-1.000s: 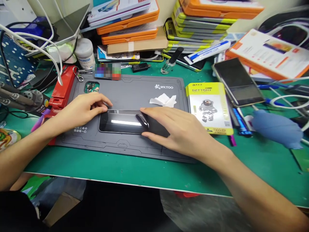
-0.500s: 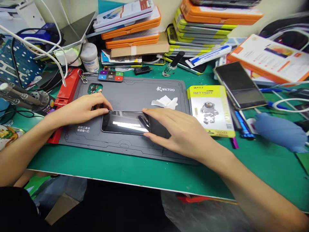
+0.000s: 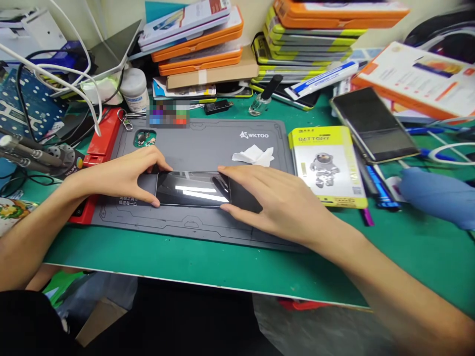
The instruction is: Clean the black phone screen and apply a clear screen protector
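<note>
A smartphone with a dark, glossy screen lies sideways on the grey work mat, bright reflections across its glass. My left hand grips its left end, fingers at the far edge and thumb at the near left corner. At the right end, my right hand holds it the same way, fingertips on the far corner and thumb on the near one. Behind the phone a crumpled white wipe rests on the mat. Small metal parts sit in the mat's recess beyond my left hand.
A yellow battery box stands right of the mat, near another phone and a blue air blower. Orange boxes and yellow-grey cases are stacked behind. A red holder borders the mat's left side.
My left thumb has moved from the phone's far left corner down to its near left corner, widening the grasp. My right hand keeps its place. The view has shifted slightly.
</note>
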`<state>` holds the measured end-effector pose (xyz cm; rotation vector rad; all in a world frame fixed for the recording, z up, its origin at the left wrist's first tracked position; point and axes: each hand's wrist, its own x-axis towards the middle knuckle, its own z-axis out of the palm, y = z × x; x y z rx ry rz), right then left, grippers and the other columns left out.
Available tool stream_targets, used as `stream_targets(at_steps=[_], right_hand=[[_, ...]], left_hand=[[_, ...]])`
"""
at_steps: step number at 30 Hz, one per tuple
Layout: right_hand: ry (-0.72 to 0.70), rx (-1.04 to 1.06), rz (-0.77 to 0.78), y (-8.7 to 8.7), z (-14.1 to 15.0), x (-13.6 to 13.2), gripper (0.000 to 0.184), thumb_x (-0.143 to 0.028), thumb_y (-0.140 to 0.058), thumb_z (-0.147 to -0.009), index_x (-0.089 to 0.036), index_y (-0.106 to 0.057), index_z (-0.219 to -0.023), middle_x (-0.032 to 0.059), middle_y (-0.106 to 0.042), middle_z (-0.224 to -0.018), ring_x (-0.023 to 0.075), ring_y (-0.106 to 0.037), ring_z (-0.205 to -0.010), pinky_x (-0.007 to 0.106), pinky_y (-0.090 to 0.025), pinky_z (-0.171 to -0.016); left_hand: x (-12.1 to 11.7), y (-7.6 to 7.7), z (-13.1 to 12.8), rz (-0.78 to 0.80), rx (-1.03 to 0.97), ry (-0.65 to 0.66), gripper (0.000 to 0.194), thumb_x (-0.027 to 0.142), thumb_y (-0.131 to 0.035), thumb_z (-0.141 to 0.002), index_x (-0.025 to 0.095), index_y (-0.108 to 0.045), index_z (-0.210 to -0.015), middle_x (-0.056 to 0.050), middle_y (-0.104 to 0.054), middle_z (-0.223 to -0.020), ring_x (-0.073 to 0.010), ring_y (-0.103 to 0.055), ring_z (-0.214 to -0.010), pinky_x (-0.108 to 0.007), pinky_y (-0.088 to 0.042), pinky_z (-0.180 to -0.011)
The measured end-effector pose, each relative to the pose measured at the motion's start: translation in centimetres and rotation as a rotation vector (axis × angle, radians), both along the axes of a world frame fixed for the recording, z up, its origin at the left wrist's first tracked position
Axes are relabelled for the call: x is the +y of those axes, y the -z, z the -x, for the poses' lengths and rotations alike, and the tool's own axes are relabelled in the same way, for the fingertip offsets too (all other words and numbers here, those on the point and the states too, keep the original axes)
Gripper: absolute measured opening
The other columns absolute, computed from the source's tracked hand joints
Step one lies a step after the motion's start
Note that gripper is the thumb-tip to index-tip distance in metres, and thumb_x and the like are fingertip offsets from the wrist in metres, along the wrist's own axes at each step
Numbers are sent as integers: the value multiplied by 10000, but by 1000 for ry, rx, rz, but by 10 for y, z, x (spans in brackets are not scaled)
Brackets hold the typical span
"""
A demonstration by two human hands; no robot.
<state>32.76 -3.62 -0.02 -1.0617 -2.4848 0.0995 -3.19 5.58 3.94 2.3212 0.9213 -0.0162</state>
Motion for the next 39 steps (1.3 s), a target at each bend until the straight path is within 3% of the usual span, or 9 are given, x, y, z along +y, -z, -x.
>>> stream_targets(at_steps=[9,21,31,39], right_hand=[[-25,-18,-61,1,0,0,512,-383,-667,-1116,-61,-630,-1512,233,-791,-1426,368,-807,-1247,504,-687,-1007],[-29,-19,-75,0,0,1,477,-377,-677,-1116,-87,-641,-1494,211,-797,-1425,344,-801,-1266,476,-680,-1023],[-44,-25,-116,0,0,1,497,-364,-679,-1114,-38,-637,-1486,240,-821,-1335,349,-834,-1121,476,-693,-919],[-46,-33,-101,-2,0,2,491,-370,-685,-1115,-53,-626,-1485,234,-809,-1373,351,-819,-1193,482,-691,-964]], left_hand=[[-1,-2,-1,8,15,-6,804,814,-847,-826,240,-676,-1362,-122,-684,-1394,-333,-644,-1288,-435,-517,-1121],[-1,-1,0,-11,32,16,807,803,-839,-833,242,-660,-1385,-134,-672,-1429,-365,-635,-1348,-484,-512,-1169],[1,-1,2,-43,44,72,780,812,-800,-883,264,-651,-1418,-114,-659,-1459,-352,-607,-1394,-472,-477,-1220],[0,-1,1,-26,44,38,801,820,-811,-858,252,-651,-1399,-128,-671,-1444,-357,-631,-1359,-478,-506,-1185]])
